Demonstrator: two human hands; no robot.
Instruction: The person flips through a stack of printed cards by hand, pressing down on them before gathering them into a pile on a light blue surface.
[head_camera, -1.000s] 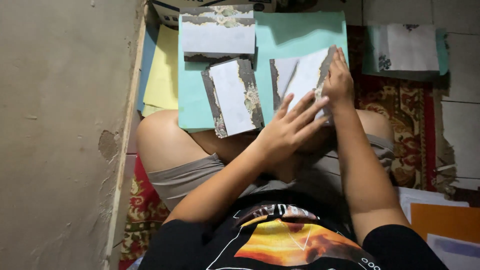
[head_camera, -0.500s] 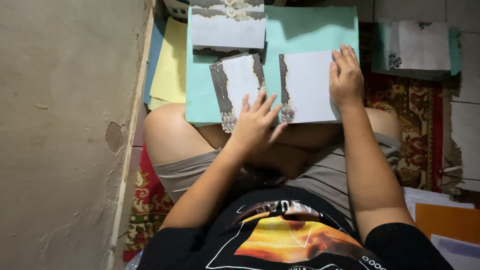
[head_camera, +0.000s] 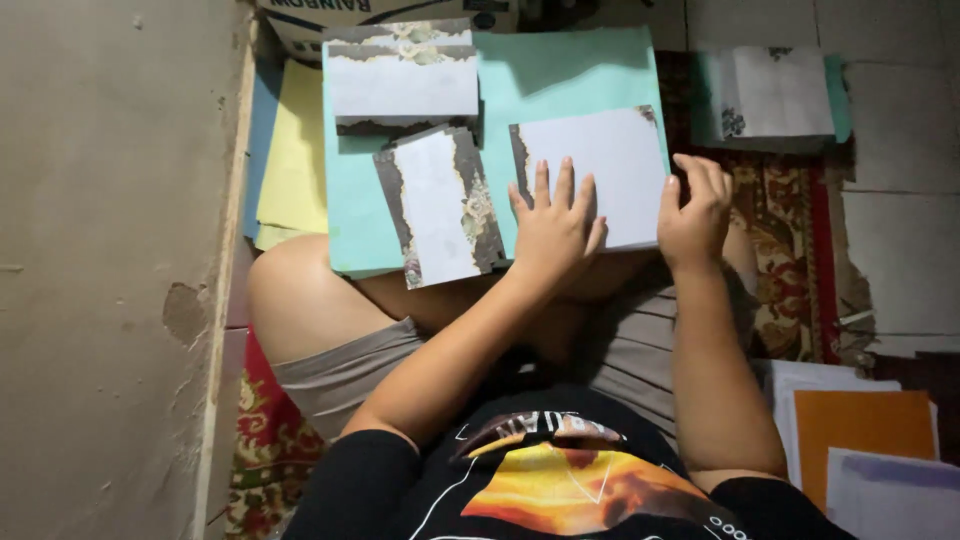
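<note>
Head view, looking down at my own lap. My left hand (head_camera: 553, 228) lies flat, fingers spread and grasping nothing, pressing the near left corner of a white rectangular paper card with a dark torn-look border (head_camera: 600, 175); my right hand (head_camera: 695, 210) rests with fingers curled at that card's near right corner, and I cannot tell whether it pinches the edge or only touches it. The card lies on the right half of a large turquoise paper sheet (head_camera: 560, 75) that rests on my knees, its near edge hidden under my hands. Just beside it, at the sheet's near left edge, lies a small tilted stack of matching cards with floral gold trim (head_camera: 440, 205); at the sheet's far left corner sits a second stack of such cards laid crosswise (head_camera: 400, 80). A yellow paper sheet (head_camera: 295, 160) juts out from under the turquoise sheet's left edge. A cardboard box (head_camera: 300, 18) is cut off at the top; its print is only partly in view. Beyond the sheet's right edge, on a red patterned rug (head_camera: 790, 260), lies another white card on turquoise paper (head_camera: 770, 90), its corner motif too small to make out. An orange sheet (head_camera: 865, 435) lies at lower right.
</note>
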